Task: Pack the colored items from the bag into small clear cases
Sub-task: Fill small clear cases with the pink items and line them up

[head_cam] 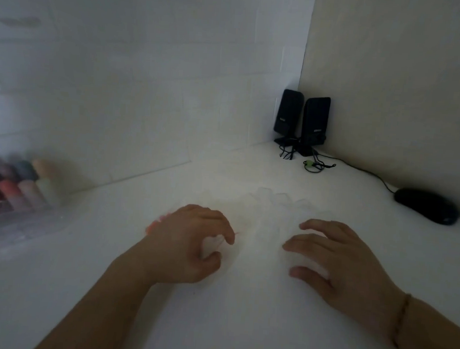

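The picture is dim and blurred. My left hand hovers low over the white table with fingers and thumb curled round a faint small clear case. A pink-orange item peeks out behind that hand's far side. My right hand lies to the right, fingers spread and nearly straight over another faint clear shape; whether it grips it is unclear. Several more clear cases sit just beyond both hands. The clear bag of colored items lies at the far left.
Two black speakers stand in the back corner with tangled cables. A black mouse rests against the right wall. Walls close the table at the back and right.
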{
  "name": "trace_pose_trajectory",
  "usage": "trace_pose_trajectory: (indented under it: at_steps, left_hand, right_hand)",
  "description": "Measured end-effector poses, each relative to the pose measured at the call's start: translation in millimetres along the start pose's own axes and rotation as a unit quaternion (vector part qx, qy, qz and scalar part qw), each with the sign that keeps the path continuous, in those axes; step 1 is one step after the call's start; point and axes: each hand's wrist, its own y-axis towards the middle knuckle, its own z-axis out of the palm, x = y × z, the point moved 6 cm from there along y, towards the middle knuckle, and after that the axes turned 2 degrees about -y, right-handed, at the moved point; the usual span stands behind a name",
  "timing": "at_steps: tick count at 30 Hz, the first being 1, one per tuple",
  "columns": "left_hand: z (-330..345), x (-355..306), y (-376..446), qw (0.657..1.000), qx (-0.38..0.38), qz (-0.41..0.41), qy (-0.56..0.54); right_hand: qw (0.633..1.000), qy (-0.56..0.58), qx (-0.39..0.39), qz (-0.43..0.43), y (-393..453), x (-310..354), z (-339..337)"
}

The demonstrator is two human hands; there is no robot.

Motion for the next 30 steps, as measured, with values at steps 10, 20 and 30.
trace_pose_trajectory:
  at_steps: [10, 20, 30]
  left_hand:
    - [-25.9, 20.1, -12.3, 0.993, -0.069, -0.080, -0.045]
    - [-9.9, 15.0, -8.3, 0.994, -0.018, -0.088, -0.055]
    - [-6.8, 10.5, -5.3, 0.998, -0.052, -0.035, -0.010]
  right_hand:
    - [0.995, -0.038, 0.059, 0.072, 106.2, 50.2, 80.7]
    - [0.980, -0.005, 0.143, 0.138, 103.7, 1.3, 85.9]
    - [0.990, -0.043, 0.076, 0.107, 71.5, -47.9, 56.8]
